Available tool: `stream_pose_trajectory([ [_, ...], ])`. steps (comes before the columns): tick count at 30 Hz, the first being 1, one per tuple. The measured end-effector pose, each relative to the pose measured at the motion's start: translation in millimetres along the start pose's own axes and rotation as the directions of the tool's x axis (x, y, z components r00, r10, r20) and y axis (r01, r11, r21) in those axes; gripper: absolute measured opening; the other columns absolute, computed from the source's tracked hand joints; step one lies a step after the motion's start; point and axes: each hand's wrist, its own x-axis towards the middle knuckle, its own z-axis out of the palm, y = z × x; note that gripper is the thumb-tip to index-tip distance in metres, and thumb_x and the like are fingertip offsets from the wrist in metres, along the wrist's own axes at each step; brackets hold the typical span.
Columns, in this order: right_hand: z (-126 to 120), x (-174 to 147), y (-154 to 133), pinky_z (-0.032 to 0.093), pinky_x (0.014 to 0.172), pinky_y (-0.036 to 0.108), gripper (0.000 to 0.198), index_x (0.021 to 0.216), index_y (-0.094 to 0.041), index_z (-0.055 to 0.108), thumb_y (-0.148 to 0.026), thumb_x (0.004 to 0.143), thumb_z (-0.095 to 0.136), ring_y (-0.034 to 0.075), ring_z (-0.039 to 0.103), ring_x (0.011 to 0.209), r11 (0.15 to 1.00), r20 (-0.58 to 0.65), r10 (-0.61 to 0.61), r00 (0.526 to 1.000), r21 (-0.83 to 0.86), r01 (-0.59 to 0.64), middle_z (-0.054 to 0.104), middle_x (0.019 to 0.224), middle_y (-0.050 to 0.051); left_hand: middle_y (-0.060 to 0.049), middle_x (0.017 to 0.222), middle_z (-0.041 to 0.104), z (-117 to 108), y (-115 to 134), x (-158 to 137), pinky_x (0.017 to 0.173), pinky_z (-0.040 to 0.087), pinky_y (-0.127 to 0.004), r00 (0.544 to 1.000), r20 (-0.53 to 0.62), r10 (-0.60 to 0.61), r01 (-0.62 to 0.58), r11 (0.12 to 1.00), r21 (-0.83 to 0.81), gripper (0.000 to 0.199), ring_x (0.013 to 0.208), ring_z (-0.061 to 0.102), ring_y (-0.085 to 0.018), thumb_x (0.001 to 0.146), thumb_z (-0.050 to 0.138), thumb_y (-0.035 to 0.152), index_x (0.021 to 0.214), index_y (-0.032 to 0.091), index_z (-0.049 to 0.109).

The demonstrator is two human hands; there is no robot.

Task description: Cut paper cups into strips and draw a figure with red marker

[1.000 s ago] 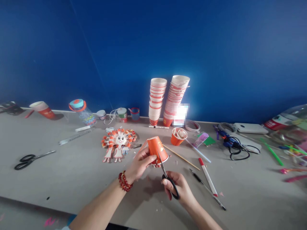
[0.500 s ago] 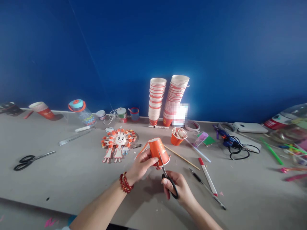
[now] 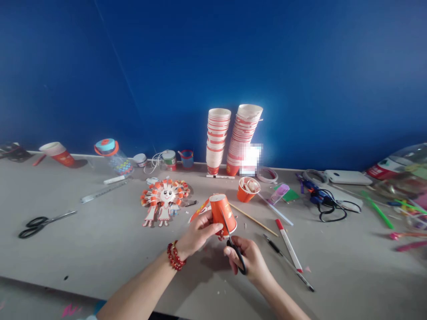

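Observation:
My left hand (image 3: 202, 233) is closed round an orange paper cup (image 3: 218, 206), held bottom up above the table with its wide rim low and toward me. A red bead bracelet circles that wrist. My right hand (image 3: 248, 258) grips black-handled scissors (image 3: 239, 260), whose blades reach up along the cup's side; whether both blades straddle the paper is hard to see. An orange and white cut piece (image 3: 200, 211) lies behind my left fingers. Left of the cup rests a paper doll figure (image 3: 167, 200) with orange-tipped strips round its head.
Two tall stacks of paper cups (image 3: 218, 142) stand by the blue wall. An orange cup of scraps (image 3: 247, 193), a wooden stick (image 3: 255, 220), a red-capped marker (image 3: 289, 246) and a pen (image 3: 288, 262) lie to the right. Other scissors (image 3: 46, 222) lie far left.
The cup has tilted and shifted slightly down and right, showing more of its bottom. My right hand and the scissors have moved slightly with it.

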Motion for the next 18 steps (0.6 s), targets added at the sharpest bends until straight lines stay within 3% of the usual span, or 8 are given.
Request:
stream_pose_trajectory([
  [7,1.8,-0.1,1.9,0.024,0.040,0.023,0.056,0.059,-0.023,0.039,-0.073,0.072,0.060,0.008,0.033,0.033,1.000,-0.029,-0.016,0.999,-0.018,0.016,0.045,0.036,-0.005,-0.006,0.096,0.069,-0.5,-3.6,0.3,0.072,0.049,-0.028,1.000,-0.015,0.008,-0.008,1.000,-0.007,0.029,0.074,0.060,-0.015,0.084,0.066,0.034,0.110,0.020,0.069],
  [11,2.6,-0.6,0.8,0.023,0.040,0.022,0.057,0.059,-0.023,0.038,-0.074,0.071,0.060,0.008,0.033,0.032,1.000,-0.020,0.003,1.000,-0.008,-0.004,0.045,0.036,-0.005,-0.007,0.102,0.069,-0.2,-8.9,1.9,0.081,0.050,-0.030,0.990,-0.129,0.050,-0.058,0.997,-0.060,0.029,0.089,0.063,-0.019,0.086,0.064,0.036,0.110,0.020,0.067],
  [14,3.8,-1.9,-2.0,0.024,0.041,0.022,0.056,0.060,-0.023,0.041,-0.073,0.071,0.062,0.009,0.036,0.033,1.000,-0.002,0.003,1.000,0.008,-0.003,0.049,0.037,-0.004,-0.006,0.100,0.071,-1.1,-12.2,2.5,0.078,0.051,-0.029,0.980,-0.198,0.035,-0.052,0.995,-0.083,0.027,0.087,0.065,-0.019,0.087,0.064,0.038,0.107,0.020,0.068],
  [18,5.1,-1.9,-4.1,0.025,0.041,0.022,0.056,0.061,-0.022,0.043,-0.073,0.070,0.063,0.009,0.037,0.035,0.999,0.005,-0.011,1.000,0.043,0.011,0.051,0.039,-0.003,-0.008,0.110,0.071,-0.5,-13.0,1.9,0.076,0.053,-0.030,0.987,-0.161,0.011,-0.021,0.998,-0.055,0.034,0.092,0.066,-0.022,0.086,0.064,0.040,0.115,0.021,0.066],
])
